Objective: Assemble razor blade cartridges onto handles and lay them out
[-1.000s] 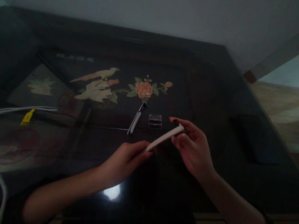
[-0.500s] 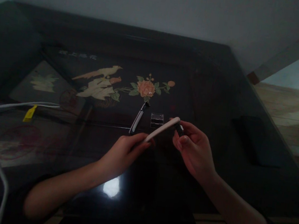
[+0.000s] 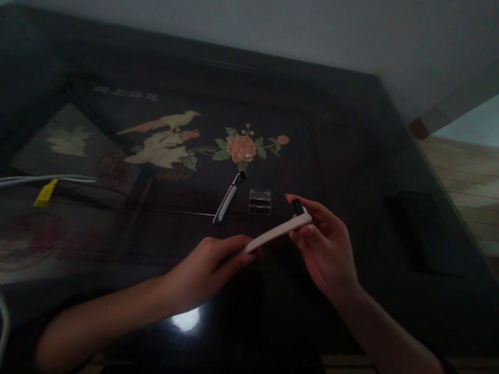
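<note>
My left hand (image 3: pixel 211 269) pinches the lower end of a slim, slightly curved white razor handle (image 3: pixel 276 231), which slants up to the right. At its far end, my right hand (image 3: pixel 330 246) grips a small black razor head (image 3: pixel 297 206) between thumb and fingers. The head touches or lies just behind the handle's tip; I cannot tell whether they are joined. Beyond my hands, a white and black razor (image 3: pixel 226 202) lies on the dark table. Beside it sits a small clear case (image 3: pixel 260 202) with dark pieces inside.
The glossy dark table (image 3: pixel 352 144) carries a bird-and-flower picture (image 3: pixel 240 148). White cables (image 3: pixel 18 180) with a yellow tag (image 3: pixel 45 193) run in from the left. A dark flat object (image 3: pixel 427 232) lies at the right. Behind the table rises a wall (image 3: pixel 250 8).
The razor handle's far end has dropped and shifted right, closer to my right palm. The black head in my right fingers has turned and now stands above and behind the handle's tip.
</note>
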`<control>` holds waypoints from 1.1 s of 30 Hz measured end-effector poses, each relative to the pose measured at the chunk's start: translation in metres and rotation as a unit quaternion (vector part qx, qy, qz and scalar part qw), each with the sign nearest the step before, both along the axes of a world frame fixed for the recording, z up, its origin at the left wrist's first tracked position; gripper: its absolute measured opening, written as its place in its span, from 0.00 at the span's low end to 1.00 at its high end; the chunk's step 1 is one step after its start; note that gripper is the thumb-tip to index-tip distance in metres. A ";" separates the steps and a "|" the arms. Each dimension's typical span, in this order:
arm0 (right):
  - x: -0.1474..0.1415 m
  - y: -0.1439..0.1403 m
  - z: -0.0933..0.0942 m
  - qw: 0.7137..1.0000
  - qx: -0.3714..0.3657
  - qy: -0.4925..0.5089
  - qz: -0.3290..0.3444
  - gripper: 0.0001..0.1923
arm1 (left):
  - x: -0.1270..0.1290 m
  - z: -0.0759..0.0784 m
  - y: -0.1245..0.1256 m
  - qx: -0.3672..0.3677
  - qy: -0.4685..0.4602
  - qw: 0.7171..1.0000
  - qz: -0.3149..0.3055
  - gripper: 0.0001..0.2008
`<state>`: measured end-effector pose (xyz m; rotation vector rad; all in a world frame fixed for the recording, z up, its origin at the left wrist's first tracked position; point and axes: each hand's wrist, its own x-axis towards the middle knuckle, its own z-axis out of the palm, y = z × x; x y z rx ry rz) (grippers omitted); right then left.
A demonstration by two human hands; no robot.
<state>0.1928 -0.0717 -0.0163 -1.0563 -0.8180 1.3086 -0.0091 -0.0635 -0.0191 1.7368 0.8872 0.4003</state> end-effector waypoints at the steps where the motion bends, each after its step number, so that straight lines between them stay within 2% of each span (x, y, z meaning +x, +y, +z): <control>1: 0.000 0.000 0.000 1.000 0.005 -0.002 0.000 0.17 | -0.001 0.000 0.001 0.004 -0.002 1.000 0.000 0.13; 9: 0.003 -0.004 -0.004 1.000 0.011 -0.021 0.020 0.18 | -0.004 -0.002 0.010 0.051 0.013 0.998 0.043 0.12; 14: 0.003 -0.004 -0.008 0.999 0.009 -0.022 0.025 0.18 | -0.003 -0.001 0.011 0.049 0.023 0.997 0.058 0.12; 27: 0.003 0.001 -0.002 1.000 -0.009 -0.006 0.009 0.18 | -0.002 -0.002 0.005 0.013 0.004 1.000 -0.011 0.12; 33: 0.003 -0.001 -0.002 1.000 0.013 -0.022 0.012 0.18 | -0.003 -0.001 0.004 0.013 -0.001 1.000 -0.009 0.11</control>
